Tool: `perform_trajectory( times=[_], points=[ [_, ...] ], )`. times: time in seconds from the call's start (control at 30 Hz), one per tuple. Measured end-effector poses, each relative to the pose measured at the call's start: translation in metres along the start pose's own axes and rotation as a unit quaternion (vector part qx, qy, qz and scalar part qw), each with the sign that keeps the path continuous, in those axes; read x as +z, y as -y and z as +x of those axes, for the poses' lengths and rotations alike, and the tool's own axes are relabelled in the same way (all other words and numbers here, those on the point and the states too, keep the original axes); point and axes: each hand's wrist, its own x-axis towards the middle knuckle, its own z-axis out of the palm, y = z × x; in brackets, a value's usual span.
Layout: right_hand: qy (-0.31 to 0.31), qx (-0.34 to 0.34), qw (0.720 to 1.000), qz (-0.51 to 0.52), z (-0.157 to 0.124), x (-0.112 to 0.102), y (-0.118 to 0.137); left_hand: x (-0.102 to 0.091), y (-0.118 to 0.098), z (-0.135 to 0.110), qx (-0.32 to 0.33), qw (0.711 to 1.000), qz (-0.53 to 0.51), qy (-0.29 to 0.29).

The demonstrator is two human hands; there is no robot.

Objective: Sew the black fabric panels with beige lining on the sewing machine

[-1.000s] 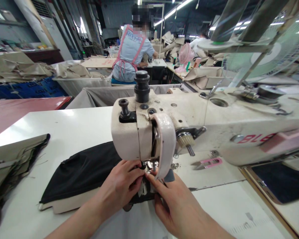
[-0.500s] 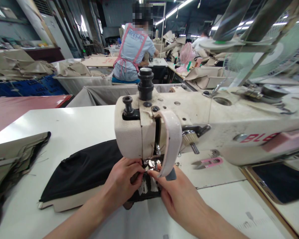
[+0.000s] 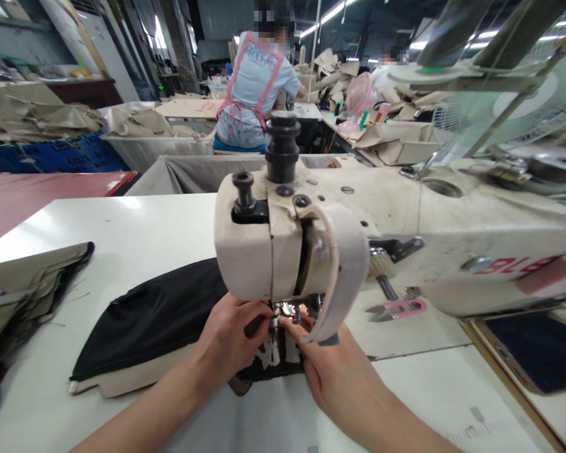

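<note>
My left hand (image 3: 233,333) is closed in a pinch on the edge of a black and beige fabric piece (image 3: 155,321), just in front of the presser foot of the sewing machine (image 3: 245,258). The fabric lies on the white table to the left and runs beneath the machine head. My right hand (image 3: 332,371) is on the other side of the foot, its thumb tip close to the left fingertips. Its fingers are bent and partly hidden behind a curved white guard (image 3: 351,270), so what they pinch cannot be made out.
Pink-handled thread snips (image 3: 400,309) lie right of the needle area, and a phone (image 3: 532,346) rests farther right. Stacked beige and black pieces (image 3: 28,302) are at the left. Beyond the table, a person in a pink-strapped apron (image 3: 255,88) sits with their back to me.
The view has shifted slightly, so the machine head looks larger and its right-hand parts sit farther right. A blurred metallic part now shows in the head's slot. Both hands stay almost in place.
</note>
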Motion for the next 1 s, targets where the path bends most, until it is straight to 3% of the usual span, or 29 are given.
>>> perform_trajectory(
  times=[0.27,0.47,0.77,0.9,1.0],
  points=[
    [-0.008,0.019,0.999,0.044,0.002,-0.006,0.002,-0.003,0.012,0.011,-0.014,0.999,0.039,-0.006],
    [-0.033,-0.012,0.999,0.010,0.000,-0.002,0.004,-0.002,0.019,0.005,0.006,0.999,0.036,0.002],
    [-0.017,0.003,0.999,-0.033,0.000,-0.001,0.006,0.005,0.022,0.008,0.005,1.000,-0.016,-0.007],
    [-0.017,0.011,0.999,-0.032,-0.001,-0.002,0.005,-0.010,0.013,0.003,0.008,0.998,-0.048,0.037],
    [-0.025,0.007,0.999,-0.026,-0.001,-0.001,0.006,-0.041,-0.002,-0.015,0.041,0.985,-0.095,0.137]
  ],
)
